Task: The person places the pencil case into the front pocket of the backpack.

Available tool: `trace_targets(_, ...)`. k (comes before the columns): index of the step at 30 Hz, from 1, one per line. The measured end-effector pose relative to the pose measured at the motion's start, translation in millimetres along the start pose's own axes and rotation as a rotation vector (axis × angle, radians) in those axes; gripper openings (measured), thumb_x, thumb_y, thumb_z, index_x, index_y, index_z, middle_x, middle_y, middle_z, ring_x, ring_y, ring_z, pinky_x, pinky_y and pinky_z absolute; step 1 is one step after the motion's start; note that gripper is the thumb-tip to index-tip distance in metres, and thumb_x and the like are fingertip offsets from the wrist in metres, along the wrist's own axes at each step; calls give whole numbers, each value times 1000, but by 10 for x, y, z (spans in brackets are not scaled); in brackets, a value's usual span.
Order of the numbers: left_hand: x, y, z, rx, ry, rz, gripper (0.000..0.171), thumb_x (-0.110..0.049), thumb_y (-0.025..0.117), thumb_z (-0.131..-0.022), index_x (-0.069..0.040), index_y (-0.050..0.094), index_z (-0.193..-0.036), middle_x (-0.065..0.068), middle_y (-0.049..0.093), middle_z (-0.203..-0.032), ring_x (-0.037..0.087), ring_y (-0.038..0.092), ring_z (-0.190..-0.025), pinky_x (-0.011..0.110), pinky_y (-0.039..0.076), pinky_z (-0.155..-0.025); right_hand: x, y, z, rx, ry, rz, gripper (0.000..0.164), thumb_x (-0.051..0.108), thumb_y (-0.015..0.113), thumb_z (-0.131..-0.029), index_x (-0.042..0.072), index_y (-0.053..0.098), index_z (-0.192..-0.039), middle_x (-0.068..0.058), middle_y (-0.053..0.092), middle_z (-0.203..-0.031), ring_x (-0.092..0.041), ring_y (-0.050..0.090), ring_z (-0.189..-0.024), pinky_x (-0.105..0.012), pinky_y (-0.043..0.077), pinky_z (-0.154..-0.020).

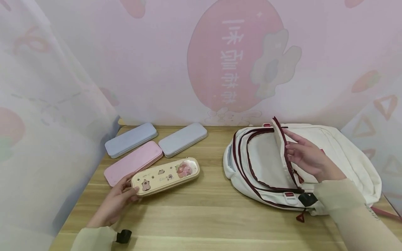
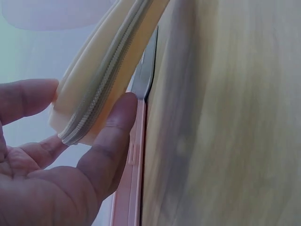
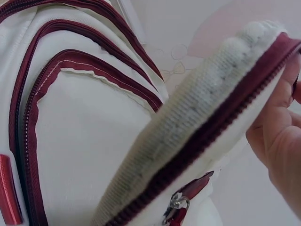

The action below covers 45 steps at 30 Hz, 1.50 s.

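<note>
My left hand (image 1: 120,198) grips the near left end of a cream zippered pencil case (image 1: 164,176) with cartoon bear and strawberry pictures. In the left wrist view, the thumb and fingers pinch the end of the case (image 2: 89,80) around its zipper, and the case is tilted up over the table. My right hand (image 1: 307,158) holds the unzipped front-pocket flap (image 1: 284,157) of a white backpack (image 1: 342,150) with dark red zippers. The flap stands raised, showing the pale inside of the pocket (image 3: 89,136). Part of the right hand (image 3: 282,136) is hidden behind the flap's edge.
Left of the backpack, a pink case (image 1: 133,164), a blue case (image 1: 130,139) and a grey-blue case (image 1: 183,139) lie on the wooden table (image 1: 201,223). A red triangular zipper pull (image 1: 300,218) hangs at the backpack's near side. Printed cloth walls surround the table.
</note>
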State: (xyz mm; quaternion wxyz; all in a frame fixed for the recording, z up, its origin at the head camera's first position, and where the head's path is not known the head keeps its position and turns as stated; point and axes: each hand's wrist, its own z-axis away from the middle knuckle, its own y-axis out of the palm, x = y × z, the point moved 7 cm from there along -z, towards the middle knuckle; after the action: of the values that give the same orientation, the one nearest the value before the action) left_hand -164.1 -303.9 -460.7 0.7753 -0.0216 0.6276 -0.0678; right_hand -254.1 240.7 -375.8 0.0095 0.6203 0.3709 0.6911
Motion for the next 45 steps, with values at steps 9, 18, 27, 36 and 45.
trace_targets(9,-63,119,-72,26,20,84,65,2,48,-106,3,14,-161,18,38,-125,12,58,-95,26,56,-79,64,-9,48,77,-23,-150,61,-16,25,-105,13,63,-142,-14,67,-114,-22,69,-96,-29,58,-81)
trace_targets(18,-72,216,-120,31,-9,125,63,1,46,-107,2,14,-161,14,40,-122,13,59,-94,27,57,-80,125,-40,57,93,-28,-230,59,-15,22,-105,9,60,-145,-18,67,-122,-27,70,-98,-34,58,-83)
trace_targets(27,-128,310,-169,41,15,138,63,1,48,-106,3,14,-160,14,41,-122,12,58,-92,27,57,-78,172,-78,98,101,-57,-305,56,-15,24,-105,5,58,-145,-17,66,-129,-28,69,-99,-35,58,-85)
trace_targets(36,-229,421,-234,57,31,125,64,-1,48,-107,1,14,-162,15,39,-125,12,58,-90,23,53,-76,172,-82,110,112,-55,-340,56,-15,22,-105,4,57,-145,-18,64,-131,-29,69,-99,-36,58,-86)
trace_targets(45,-330,578,-362,90,52,126,65,1,49,-107,1,16,-162,19,38,-128,12,57,-98,28,57,-83,189,-112,157,139,-67,-365,58,-14,19,-106,4,56,-147,-20,65,-130,-29,68,-105,-37,58,-90)
